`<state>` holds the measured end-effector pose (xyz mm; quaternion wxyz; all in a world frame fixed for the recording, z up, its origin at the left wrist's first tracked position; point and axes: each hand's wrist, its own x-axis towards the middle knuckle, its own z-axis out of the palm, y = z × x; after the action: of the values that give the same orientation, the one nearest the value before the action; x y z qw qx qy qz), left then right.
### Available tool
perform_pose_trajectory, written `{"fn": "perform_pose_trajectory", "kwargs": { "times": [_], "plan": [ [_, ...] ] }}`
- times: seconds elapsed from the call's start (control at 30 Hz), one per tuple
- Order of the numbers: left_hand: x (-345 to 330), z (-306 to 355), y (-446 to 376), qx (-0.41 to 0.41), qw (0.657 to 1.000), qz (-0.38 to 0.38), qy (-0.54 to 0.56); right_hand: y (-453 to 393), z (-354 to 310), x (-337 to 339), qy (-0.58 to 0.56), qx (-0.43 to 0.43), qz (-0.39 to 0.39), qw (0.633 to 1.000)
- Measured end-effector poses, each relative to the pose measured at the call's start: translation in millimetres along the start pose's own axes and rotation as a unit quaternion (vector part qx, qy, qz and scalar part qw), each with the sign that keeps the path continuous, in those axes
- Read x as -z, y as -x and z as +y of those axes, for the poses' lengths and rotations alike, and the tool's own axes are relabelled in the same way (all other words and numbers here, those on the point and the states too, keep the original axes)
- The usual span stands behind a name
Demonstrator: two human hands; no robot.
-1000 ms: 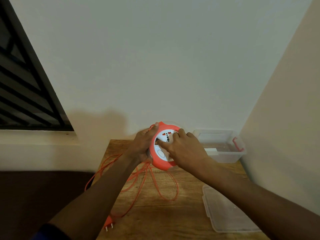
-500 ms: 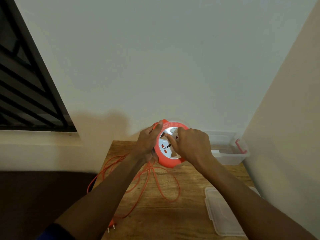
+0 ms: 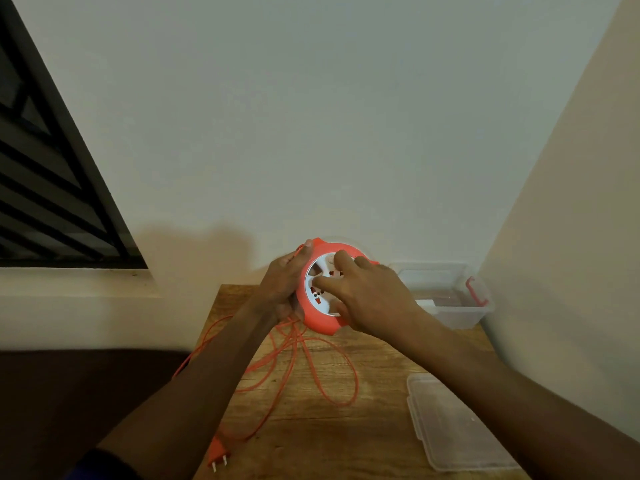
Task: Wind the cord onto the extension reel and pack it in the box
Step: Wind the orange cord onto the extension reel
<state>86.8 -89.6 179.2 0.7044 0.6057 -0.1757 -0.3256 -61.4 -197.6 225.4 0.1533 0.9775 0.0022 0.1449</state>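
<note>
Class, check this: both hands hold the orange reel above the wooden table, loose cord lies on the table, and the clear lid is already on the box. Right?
Not quite. The head view shows the lid lying on the table, apart from the open box. The rest stands.

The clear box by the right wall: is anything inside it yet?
The clear box shows a small white piece near its front-left wall; otherwise it looks empty. The right hand covers its left edge. The reel is outside, held by both hands.
</note>
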Motion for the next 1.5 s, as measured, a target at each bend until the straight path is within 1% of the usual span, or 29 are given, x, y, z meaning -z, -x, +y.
{"fn": "perform_pose_trajectory", "kwargs": {
  "times": [0.1,0.23,0.33,0.4,0.43,0.5,0.57,0.6,0.63,0.67,0.7,0.77,0.83,0.9,0.97,1.03,1.13,1.2,1.27,1.37,1.4,1.43,1.5],
  "plan": [
    [1,0,1,-0.006,1.0,0.001,0.003,-3,-1,-5,0.035,-0.036,0.01,0.999],
    [3,-2,-1,-0.01,1.0,0.013,-0.001,-6,-5,-20,0.045,-0.042,0.016,0.998],
    [2,-2,-2,-0.011,1.0,0.026,-0.01,-9,-8,-25,0.016,-0.045,0.025,0.999],
    [0,-2,0,-0.028,0.999,0.038,-0.002,-11,-9,-27,-0.017,-0.084,0.039,0.996],
    [-3,-2,0,-0.034,0.998,0.044,0.012,-13,-10,-27,-0.045,-0.122,0.05,0.99],
    [-10,-1,1,-0.045,0.996,0.062,0.041,-18,-10,-28,-0.116,-0.225,0.083,0.964],
    [-17,-1,0,-0.056,0.994,0.079,0.049,-23,-8,-28,-0.231,-0.314,0.088,0.917],
    [-20,-1,0,-0.061,0.994,0.081,0.045,-23,-7,-28,-0.288,-0.336,0.082,0.893],
    [-21,-2,0,-0.064,0.994,0.081,0.04,-22,-6,-28,-0.322,-0.344,0.078,0.879],
    [-22,-3,0,-0.064,0.994,0.079,0.039,-19,-6,-27,-0.323,-0.337,0.078,0.881],
    [-20,-4,0,-0.06,0.994,0.077,0.044,-15,-6,-26,-0.294,-0.319,0.08,0.897],
    [-17,-4,-2,-0.045,0.995,0.068,0.056,-8,-5,-21,-0.191,-0.264,0.088,0.941],
    [-14,-2,-4,-0.03,0.996,0.055,0.06,-4,0,-14,-0.117,-0.193,0.083,0.971],
    [-10,1,-6,-0.023,0.997,0.045,0.057,-3,7,-7,-0.109,-0.11,0.052,0.987],
    [-6,2,-6,-0.021,0.998,0.033,0.056,-2,13,-5,-0.097,-0.035,0.003,0.995],
    [-4,2,-7,-0.02,0.998,0.02,0.05,0,17,-4,-0.043,-0.001,-0.011,0.999],
    [-4,0,-9,-0.021,0.999,0.019,0.026,0,16,-6,0.032,-0.013,-0.014,0.999],
    [-7,0,-10,-0.033,0.999,0.023,0.003,-2,14,-9,0.043,-0.019,-0.025,0.999],
    [-10,-1,-10,-0.038,0.999,0.027,-0.009,-6,11,-15,0.05,-0.005,-0.033,0.998],
    [-13,0,-9,-0.038,0.999,0.029,-0.005,-10,9,-21,0.056,-0.01,0.0,0.998],
    [-14,1,-9,-0.044,0.999,0.031,-0.002,-12,9,-21,0.045,-0.038,0.023,0.998],
    [-16,2,-9,-0.052,0.998,0.036,0.006,-14,8,-22,0.021,-0.085,0.048,0.995],
    [-21,3,-9,-0.075,0.995,0.054,0.025,-22,6,-21,-0.073,-0.206,0.086,0.972]
  ]
}}
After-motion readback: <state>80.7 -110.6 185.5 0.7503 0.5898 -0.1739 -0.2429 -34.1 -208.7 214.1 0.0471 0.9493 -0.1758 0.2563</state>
